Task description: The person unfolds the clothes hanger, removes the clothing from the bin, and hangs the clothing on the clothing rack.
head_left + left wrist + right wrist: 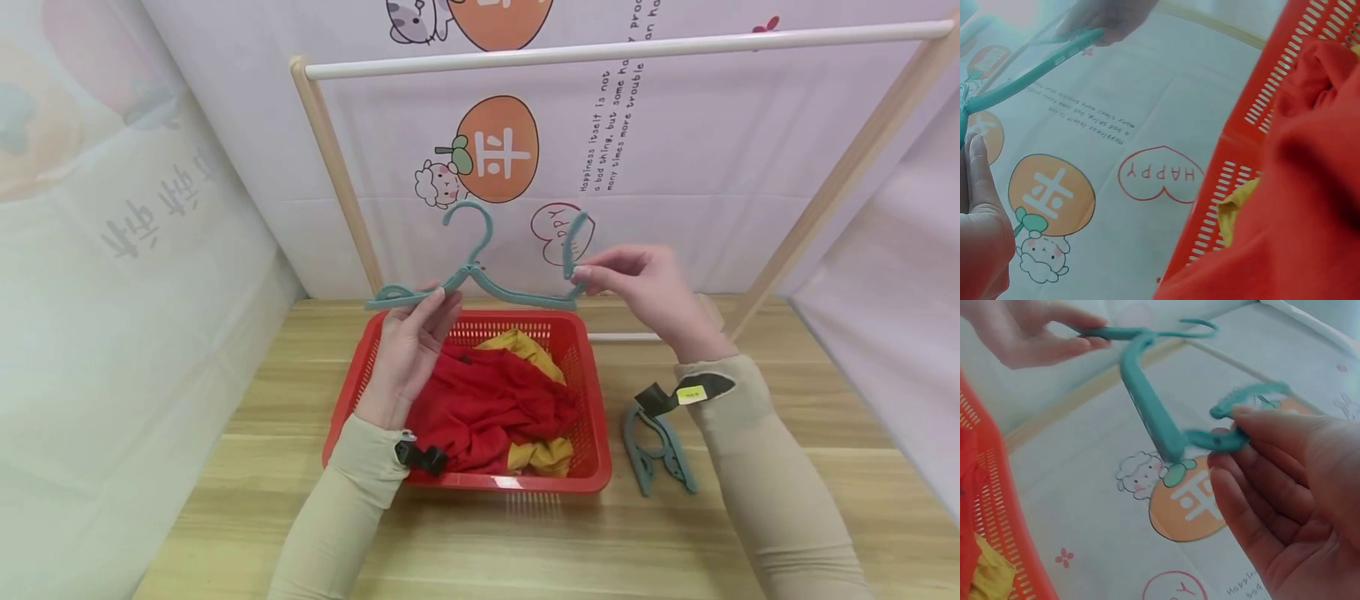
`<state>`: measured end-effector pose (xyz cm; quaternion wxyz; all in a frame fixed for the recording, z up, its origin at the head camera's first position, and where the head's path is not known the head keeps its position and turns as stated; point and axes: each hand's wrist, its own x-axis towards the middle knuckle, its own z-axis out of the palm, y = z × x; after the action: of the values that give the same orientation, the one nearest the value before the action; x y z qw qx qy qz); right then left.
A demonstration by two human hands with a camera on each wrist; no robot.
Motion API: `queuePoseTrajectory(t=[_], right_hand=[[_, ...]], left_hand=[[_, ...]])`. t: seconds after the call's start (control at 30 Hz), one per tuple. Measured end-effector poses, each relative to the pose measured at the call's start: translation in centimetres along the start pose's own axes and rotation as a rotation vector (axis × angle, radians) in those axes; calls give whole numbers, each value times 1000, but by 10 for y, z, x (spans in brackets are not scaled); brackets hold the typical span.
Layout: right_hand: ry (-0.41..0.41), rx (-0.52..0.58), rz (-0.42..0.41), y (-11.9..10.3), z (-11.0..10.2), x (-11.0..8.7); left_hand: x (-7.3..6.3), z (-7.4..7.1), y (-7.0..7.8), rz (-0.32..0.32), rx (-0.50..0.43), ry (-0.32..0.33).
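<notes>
A teal folding hanger (525,297) is held up above the far rim of the red basket (602,425), its hook pointing upward. My left hand (408,354) pinches the hanger's left arm close to the middle, thumb on top. On the other side, my right hand (651,287) pinches a hinged strip (573,237) at the right arm's end between thumb and fingers. That strip sticks up at an angle from the arm, as the right wrist view also shows. Red cloth (495,408) and yellow cloth (525,343) lie crumpled in the basket.
A second teal hanger (678,458), folded up, lies on the wooden table (525,550) right of the basket, near my right forearm. Behind the basket stands a rack with a white rail (600,56) and wooden posts (337,167). A printed white sheet hangs behind it.
</notes>
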<state>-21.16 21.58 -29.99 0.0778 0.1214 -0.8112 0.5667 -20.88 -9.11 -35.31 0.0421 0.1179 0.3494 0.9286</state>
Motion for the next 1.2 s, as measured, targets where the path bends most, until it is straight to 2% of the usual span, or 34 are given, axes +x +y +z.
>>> queuePoseTrajectory(t=[0.17, 0.37, 0.57, 0.7, 1.1, 1.2], right_hand=[[27, 78, 13, 6, -8, 0], [16, 63, 36, 3, -14, 2], [35, 102, -8, -8, -23, 7], [12, 87, -3, -10, -28, 5], [-39, 169, 3, 8, -42, -2], [-64, 261, -5, 14, -42, -5]], left_hand=[[1, 0, 6, 26, -15, 4], [2, -1, 8, 24, -13, -3], [2, -4, 5, 34, 10, -24], [2, -4, 4, 33, 16, -24], [4, -2, 12, 74, 9, -15], [3, -1, 14, 87, -2, -22]])
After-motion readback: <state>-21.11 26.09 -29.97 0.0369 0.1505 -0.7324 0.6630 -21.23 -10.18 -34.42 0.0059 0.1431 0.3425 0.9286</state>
